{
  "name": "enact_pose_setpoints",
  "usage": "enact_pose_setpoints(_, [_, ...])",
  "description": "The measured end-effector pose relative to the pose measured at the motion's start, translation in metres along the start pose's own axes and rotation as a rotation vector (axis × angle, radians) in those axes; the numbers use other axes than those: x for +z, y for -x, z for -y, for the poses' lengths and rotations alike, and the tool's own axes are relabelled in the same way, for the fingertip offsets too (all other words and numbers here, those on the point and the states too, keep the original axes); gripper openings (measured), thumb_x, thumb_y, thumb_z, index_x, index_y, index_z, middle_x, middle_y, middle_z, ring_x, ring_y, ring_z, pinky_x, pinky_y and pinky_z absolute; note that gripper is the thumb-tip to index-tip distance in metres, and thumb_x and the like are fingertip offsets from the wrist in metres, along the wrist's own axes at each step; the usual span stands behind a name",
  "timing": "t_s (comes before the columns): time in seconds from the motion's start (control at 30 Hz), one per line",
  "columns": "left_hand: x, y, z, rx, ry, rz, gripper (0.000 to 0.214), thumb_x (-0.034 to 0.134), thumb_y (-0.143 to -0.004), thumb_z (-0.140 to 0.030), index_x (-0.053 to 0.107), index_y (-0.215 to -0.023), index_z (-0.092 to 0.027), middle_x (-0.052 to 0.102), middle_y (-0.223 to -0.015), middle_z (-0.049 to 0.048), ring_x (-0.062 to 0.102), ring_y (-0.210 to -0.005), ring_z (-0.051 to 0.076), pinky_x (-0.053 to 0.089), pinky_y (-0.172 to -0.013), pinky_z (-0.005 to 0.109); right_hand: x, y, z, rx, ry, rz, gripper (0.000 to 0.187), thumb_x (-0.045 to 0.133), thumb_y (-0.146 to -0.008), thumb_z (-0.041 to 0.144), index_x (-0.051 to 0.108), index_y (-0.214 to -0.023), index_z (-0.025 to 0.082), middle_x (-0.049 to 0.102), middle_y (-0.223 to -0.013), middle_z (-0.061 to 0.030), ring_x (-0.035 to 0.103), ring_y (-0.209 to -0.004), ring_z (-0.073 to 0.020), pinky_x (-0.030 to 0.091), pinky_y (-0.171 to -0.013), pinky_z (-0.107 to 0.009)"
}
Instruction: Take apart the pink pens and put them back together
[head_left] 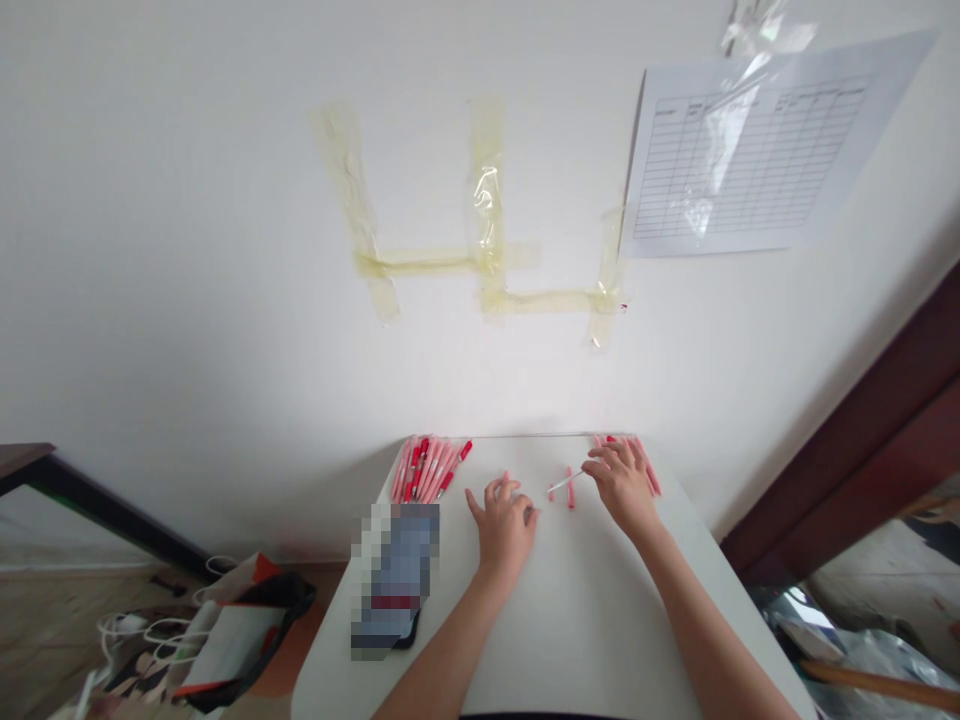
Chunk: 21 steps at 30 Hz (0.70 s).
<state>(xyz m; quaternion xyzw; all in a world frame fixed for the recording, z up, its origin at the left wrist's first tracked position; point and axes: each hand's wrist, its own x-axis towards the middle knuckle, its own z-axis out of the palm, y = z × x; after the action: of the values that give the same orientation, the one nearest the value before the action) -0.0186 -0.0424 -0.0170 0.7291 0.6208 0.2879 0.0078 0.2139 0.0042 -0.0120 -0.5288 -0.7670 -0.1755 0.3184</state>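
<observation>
My right hand (622, 490) pinches one end of a thin whitish pen refill (568, 482), which slants down to the left above the white table. Beside the refill lies a slim pink pen part (571, 490); a smaller pink piece (551, 495) is near the refill's far end. To the left, my left hand (506, 525) is low over the tabletop with thumb and forefinger close together. A small greyish thing shows at those fingertips, too small to name. Several pink pen pieces (649, 468) lie behind my right hand, partly hidden by it.
A bunch of pink and red pens (427, 468) lies at the table's back left corner. A blurred-out phone-like object (405, 570) rests on the left side of the white table (570, 640). The wall (225, 250) stands directly behind, with a taped paper sheet (750, 160).
</observation>
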Motion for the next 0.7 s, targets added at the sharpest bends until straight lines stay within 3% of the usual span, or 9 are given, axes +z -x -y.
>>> enact_pose_setpoints(0.27, [0.0,-0.001,0.001,-0.015,0.042,0.035,0.009,0.07,-0.081,-0.02,0.074,-0.078,-0.028,0.064,-0.127,0.0022,0.047,-0.131,0.029,0.008,-0.115,0.078,0.001,0.009,0.0,0.038,-0.034,-0.051,0.019,0.055,-0.095,0.022,0.072,-0.095,0.029,0.072,-0.106,-0.0025,0.053,-0.116,-0.0254,0.018,-0.118,-0.056])
enact_pose_setpoints(0.47, [-0.003,-0.003,0.006,-0.017,0.058,-0.031,0.01,0.067,-0.083,-0.017,0.072,-0.082,-0.026,0.063,-0.128,0.003,0.048,-0.132,0.027,0.01,-0.117,0.074,0.002,0.011,0.011,0.01,-0.025,-0.022,0.02,0.054,-0.096,0.02,0.071,-0.097,0.028,0.073,-0.099,-0.0009,0.053,-0.118,-0.0257,0.009,-0.119,-0.061])
enact_pose_setpoints(0.7, [-0.004,-0.005,0.009,-0.026,0.076,-0.092,0.013,0.063,-0.087,-0.019,0.073,-0.087,-0.027,0.064,-0.127,0.0053,0.049,-0.13,0.026,0.012,-0.119,0.07,0.009,0.014,0.02,-0.006,-0.041,-0.016,0.023,0.053,-0.094,0.015,0.072,-0.096,0.028,0.072,-0.097,-0.0017,0.054,-0.115,-0.0251,0.008,-0.12,-0.061])
